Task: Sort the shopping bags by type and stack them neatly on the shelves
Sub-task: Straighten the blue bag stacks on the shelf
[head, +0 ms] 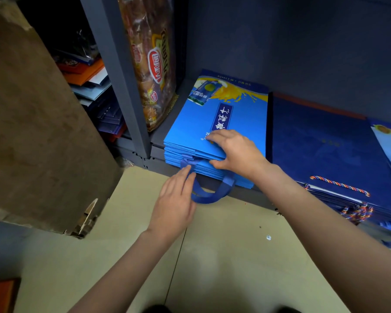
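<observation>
Down low, the right hand (234, 152) lies on the front edge of the light blue bag stack (215, 132), fingers spread flat across the top bag and thumb tucked against the stack's front side, pressing rather than gripping. The left hand (175, 199) reaches in from below, its straight fingers touching the blue ribbon handles (209, 193) that loop out over the front edge of the shelf (156, 152). That stack sits at the shelf's front left corner, just beside the grey upright post (120, 71). To its right, touching it, lies a dark navy bag stack (321, 145) with twisted multicoloured cord handles (339, 185) at the front edge. Behind the post leans a printed snack bag (151, 59). A brown cardboard box (32, 132) stands on the left.
</observation>
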Available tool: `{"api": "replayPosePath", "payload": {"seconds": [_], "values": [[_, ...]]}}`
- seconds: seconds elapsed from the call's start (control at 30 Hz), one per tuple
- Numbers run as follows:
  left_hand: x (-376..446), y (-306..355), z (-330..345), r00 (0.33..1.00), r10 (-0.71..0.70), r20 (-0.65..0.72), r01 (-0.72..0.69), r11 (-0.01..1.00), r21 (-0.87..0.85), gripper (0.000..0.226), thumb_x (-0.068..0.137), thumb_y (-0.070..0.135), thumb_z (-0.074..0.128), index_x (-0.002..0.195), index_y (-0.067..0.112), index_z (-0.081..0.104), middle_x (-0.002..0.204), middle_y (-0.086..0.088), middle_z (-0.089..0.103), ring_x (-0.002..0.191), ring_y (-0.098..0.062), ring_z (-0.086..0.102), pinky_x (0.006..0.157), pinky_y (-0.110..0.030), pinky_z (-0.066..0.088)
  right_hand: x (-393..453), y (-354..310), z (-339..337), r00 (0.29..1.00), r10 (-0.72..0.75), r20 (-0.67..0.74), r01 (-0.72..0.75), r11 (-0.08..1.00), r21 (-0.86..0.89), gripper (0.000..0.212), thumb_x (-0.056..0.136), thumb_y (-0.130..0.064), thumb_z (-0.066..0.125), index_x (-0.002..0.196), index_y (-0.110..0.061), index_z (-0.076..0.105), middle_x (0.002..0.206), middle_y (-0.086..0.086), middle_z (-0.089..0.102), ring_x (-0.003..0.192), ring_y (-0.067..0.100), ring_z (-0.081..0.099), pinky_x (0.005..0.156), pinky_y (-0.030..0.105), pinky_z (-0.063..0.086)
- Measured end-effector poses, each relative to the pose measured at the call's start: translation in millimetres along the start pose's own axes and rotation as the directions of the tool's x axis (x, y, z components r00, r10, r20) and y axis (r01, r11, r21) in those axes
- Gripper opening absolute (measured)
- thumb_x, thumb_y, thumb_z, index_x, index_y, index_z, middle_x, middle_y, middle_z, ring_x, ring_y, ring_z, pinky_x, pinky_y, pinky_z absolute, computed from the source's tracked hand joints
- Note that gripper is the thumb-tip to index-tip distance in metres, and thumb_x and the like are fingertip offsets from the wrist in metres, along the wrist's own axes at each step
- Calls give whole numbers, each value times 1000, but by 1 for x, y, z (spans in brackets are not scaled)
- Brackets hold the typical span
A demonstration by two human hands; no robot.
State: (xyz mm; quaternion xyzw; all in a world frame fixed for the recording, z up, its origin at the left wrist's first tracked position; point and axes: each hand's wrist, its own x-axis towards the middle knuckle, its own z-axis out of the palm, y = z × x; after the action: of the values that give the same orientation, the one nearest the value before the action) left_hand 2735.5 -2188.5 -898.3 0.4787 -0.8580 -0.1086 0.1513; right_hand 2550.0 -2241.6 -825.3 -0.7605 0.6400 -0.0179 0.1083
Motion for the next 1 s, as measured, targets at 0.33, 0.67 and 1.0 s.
{"api": "replayPosePath", "payload": {"seconds": [0.33,0.67,1.0], "values": [[10,0,9,997,-58,-50,59,998,25,61,74,17,50,131,-4,47,133,-18,52,120,-31,54,100,-42,40,1,-1,-5,999,-6,-36,7,1000,26,62,83,-33,65,139,-23,41,144,-6,40,130,18,37,98,36,40],[22,0,10,993,-116,-34,121,969,217,74,62,20,76,132,8,52,129,-3,57,121,-29,48,92,-40,47,1,1,-9,998,-17,-61,20,999,47,61,81,-33,67,137,-23,44,139,-7,45,125,18,42,94,36,43],[21,20,12,996,-30,87,14,983,185,76,67,22,71,133,-5,45,139,-20,46,131,-32,43,108,-39,32,0,0,7,999,-10,-53,12,999,35,61,80,-33,68,135,-22,44,139,-6,42,126,17,35,91,34,40]]}}
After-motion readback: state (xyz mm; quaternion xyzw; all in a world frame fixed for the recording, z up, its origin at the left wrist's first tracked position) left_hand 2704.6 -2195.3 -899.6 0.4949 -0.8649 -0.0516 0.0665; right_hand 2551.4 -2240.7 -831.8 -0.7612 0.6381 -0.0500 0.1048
